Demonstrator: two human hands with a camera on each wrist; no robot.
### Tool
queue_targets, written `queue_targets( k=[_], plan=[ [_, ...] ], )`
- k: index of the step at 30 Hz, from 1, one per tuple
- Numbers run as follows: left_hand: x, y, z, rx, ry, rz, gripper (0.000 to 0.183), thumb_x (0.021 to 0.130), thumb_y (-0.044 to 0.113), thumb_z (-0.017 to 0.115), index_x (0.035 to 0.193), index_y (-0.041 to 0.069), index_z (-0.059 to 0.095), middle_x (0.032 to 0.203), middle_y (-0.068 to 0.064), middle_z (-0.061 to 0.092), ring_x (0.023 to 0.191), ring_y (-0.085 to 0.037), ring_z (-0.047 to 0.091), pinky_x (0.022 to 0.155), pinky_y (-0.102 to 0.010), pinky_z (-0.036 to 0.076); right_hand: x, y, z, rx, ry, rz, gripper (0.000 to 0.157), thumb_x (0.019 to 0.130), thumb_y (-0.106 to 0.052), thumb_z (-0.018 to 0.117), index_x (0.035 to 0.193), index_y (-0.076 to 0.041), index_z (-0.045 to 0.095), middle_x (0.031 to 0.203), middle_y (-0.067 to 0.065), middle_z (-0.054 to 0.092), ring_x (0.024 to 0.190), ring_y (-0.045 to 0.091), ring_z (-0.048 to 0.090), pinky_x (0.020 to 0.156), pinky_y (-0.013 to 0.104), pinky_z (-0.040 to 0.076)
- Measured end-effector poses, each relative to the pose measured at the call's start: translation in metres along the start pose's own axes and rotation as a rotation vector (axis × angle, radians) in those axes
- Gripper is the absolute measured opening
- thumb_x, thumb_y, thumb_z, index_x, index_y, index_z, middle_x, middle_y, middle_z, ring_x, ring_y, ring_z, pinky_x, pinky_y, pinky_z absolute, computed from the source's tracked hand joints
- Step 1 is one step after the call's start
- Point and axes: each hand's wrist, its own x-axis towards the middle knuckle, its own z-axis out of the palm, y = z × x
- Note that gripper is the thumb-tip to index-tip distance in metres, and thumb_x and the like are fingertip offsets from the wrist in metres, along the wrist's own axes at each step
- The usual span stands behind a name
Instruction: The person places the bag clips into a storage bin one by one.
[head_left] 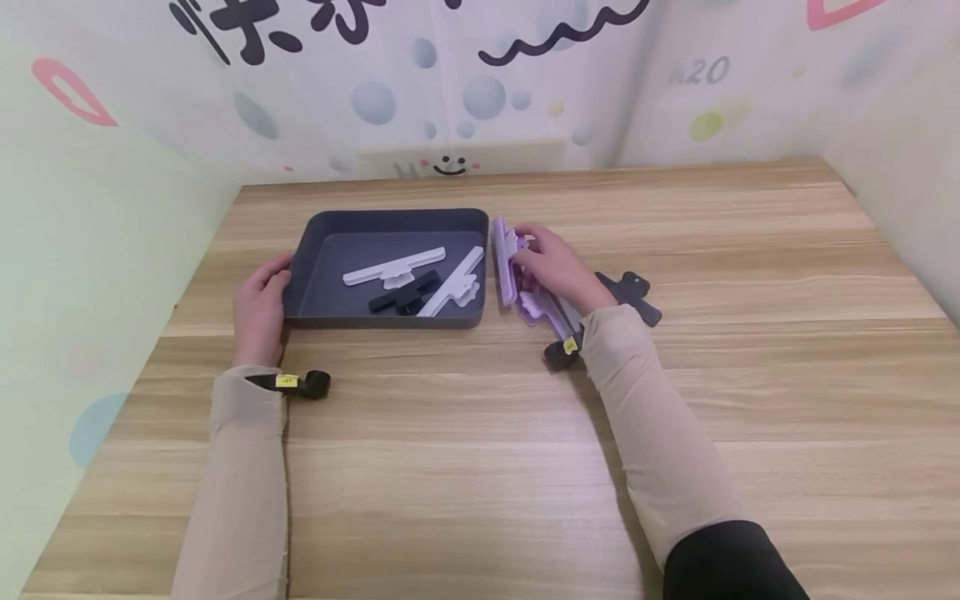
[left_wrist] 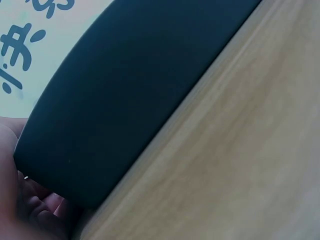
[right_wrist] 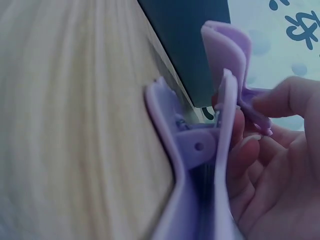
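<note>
At the left end of a dark grey tray [head_left: 386, 322], my left hand [head_left: 257, 317] grips the side wall, its fingers bent at the corner in the left wrist view. Just past the tray's right wall, my right hand [head_left: 558, 267] pinches a light purple clip [head_left: 504, 262] between thumb and fingers, its long jaw upright beside the wall. Under that hand, a second purple clip [head_left: 555, 317] lies on the table; it looms large in the right wrist view [right_wrist: 165, 125]. Partly behind the right wrist rests a black clip [head_left: 633, 296].
Inside the tray lie a white clip [head_left: 393, 267], another white clip [head_left: 456, 283] leaning toward the right wall, and a black clip [head_left: 405, 293]. The wooden table [head_left: 420, 467] ends at a printed wall covering [head_left: 300, 125] behind the tray.
</note>
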Motion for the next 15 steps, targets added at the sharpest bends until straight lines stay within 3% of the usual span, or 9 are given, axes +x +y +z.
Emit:
queue_targets(
  k=[4,15],
  plan=[
    [-0.0001,0.0010,0.0002,-0.005,-0.002,-0.006,0.030,0.091,0.023,0.051,0.119,0.015,0.059,0.126,0.002,0.051,0.115,-0.009,0.039,0.100,-0.023,0.025,-0.0011,-0.0021,-0.0016,0.027,0.029,-0.004,0.040,0.089,-0.014,0.041,0.129,-0.012,0.039,0.087,0.011,0.058,0.063,0.021,0.055,0.050,0.029,0.044],
    [-0.0004,0.0010,0.0005,-0.019,0.002,-0.008,0.030,0.090,0.023,0.052,0.118,0.014,0.060,0.125,0.001,0.052,0.115,-0.010,0.040,0.099,-0.023,0.025,-0.0024,-0.0044,-0.0031,0.080,0.065,0.000,0.034,0.087,-0.015,0.045,0.121,-0.015,0.046,0.082,0.010,0.060,0.066,0.022,0.056,0.053,0.028,0.043]
  ],
)
